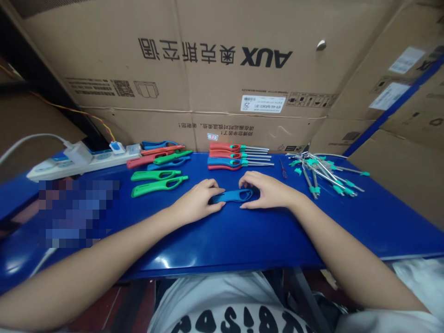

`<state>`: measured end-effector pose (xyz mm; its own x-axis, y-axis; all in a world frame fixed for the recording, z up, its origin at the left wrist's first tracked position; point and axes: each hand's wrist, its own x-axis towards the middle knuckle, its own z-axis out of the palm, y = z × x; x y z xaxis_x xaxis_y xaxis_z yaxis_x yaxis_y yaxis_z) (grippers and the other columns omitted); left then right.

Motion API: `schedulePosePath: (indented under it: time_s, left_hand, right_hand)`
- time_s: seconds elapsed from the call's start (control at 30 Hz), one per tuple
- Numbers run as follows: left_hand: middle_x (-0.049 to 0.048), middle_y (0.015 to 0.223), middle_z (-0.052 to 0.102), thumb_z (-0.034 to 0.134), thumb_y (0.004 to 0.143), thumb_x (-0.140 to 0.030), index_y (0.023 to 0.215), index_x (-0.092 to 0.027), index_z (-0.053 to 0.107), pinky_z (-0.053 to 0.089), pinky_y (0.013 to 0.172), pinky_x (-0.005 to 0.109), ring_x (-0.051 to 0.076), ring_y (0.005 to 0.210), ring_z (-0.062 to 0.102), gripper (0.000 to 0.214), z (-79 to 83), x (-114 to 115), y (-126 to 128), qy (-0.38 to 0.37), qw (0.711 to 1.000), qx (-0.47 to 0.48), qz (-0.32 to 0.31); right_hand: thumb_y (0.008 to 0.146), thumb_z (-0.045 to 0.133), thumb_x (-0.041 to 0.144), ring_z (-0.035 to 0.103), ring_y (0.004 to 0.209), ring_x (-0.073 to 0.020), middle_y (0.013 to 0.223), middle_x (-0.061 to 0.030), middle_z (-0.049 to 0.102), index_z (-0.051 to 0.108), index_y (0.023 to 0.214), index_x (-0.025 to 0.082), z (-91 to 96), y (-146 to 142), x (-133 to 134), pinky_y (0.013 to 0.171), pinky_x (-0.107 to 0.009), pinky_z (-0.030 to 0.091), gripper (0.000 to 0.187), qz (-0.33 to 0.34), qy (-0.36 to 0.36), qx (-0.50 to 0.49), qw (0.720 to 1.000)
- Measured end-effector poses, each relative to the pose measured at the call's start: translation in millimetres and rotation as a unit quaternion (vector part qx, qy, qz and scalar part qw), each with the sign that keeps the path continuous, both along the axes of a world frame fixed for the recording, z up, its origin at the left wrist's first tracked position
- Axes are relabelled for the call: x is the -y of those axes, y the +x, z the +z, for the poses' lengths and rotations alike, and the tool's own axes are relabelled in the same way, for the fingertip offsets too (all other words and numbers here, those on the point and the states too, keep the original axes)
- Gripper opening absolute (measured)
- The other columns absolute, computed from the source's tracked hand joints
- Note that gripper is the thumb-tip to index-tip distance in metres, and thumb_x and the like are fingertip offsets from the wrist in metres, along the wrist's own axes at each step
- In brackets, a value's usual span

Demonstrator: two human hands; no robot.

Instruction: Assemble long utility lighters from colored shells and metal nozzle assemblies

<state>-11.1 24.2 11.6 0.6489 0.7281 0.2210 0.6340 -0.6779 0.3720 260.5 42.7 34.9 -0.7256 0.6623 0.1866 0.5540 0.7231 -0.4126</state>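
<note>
A blue lighter handle (231,196), with a looped opening toward its right end, lies on the blue table in front of me. My left hand (198,200) grips its left end between thumb and fingers. Around the right end curves my right hand (268,190), thumb and fingers apart on either side of the loop; whether it touches the handle is hard to see. Just beyond the hands lie several assembled long-nosed lighters (225,163) in red and blue, their metal rods pointing right. Left of them are green handles (159,185) and a pile of red, blue and green ones (157,157).
Metal rods with teal ends (321,169) are heaped at the right, beside a small screwdriver (283,170). A white power strip (52,170) with plugs runs along the left. Cardboard (215,83) walls the back. A blurred-out patch (76,212) covers something at the left.
</note>
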Motion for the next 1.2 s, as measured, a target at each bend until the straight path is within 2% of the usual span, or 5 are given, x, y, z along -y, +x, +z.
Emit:
schedulePosePath:
  time_s: [0.3,0.67,0.83,1.03,1.2]
  left_hand:
    - [0.0134,0.122,0.068,0.067,0.088,-0.023,0.137,-0.017,0.063,0.051,0.103,0.043,0.03,0.116,0.063,0.05,4.6,0,-1,-0.006,1.0,0.015,0.001]
    - [0.0106,0.116,0.07,0.075,0.082,-0.032,0.138,-0.019,0.061,0.057,0.094,0.042,0.024,0.1,0.068,0.06,-1.5,-10,-5,-0.074,0.989,0.124,0.029]
    - [0.0093,0.112,0.068,0.082,0.074,-0.035,0.128,-0.019,0.066,0.059,0.088,0.041,0.022,0.092,0.068,0.059,-5.9,-12,-5,-0.109,0.978,0.171,0.055]
    - [0.0091,0.112,0.07,0.083,0.073,-0.037,0.132,-0.02,0.063,0.058,0.089,0.042,0.021,0.092,0.067,0.064,-10.8,-14,-5,-0.112,0.974,0.184,0.065]
    - [0.0096,0.11,0.071,0.081,0.075,-0.037,0.126,-0.018,0.066,0.058,0.09,0.042,0.023,0.094,0.068,0.056,-10.9,-15,-5,-0.084,0.98,0.169,0.061]
  right_hand:
    - [0.086,0.076,0.045,0.062,0.093,-0.0226,0.104,-0.0079,0.068,0.066,0.109,0.02,0.9,3,-3,0.08,-0.034,0.05,0.036,-0.009,0.013,0.051,0.999]
    - [0.086,0.074,0.051,0.069,0.085,-0.0208,0.096,-0.007,0.077,0.075,0.099,0.018,8.5,14,-8,0.077,-0.031,0.051,0.036,-0.042,-0.051,0.0,0.998]
    - [0.101,0.053,0.036,0.07,0.085,-0.0222,0.096,-0.0094,0.078,0.075,0.096,0.018,5.6,18,-13,0.077,-0.033,0.05,0.029,-0.059,0.031,0.034,0.997]
    - [0.1,0.051,0.037,0.07,0.087,-0.0239,0.098,-0.0088,0.078,0.075,0.096,0.02,5.6,26,-17,0.075,-0.033,0.047,0.03,-0.148,0.092,0.036,0.984]
    - [0.097,0.054,0.046,0.064,0.068,-0.0174,0.077,-0.0051,0.074,0.074,0.083,0.018,15.7,24,-10,0.064,-0.028,0.045,0.037,-0.134,-0.044,-0.063,0.988]
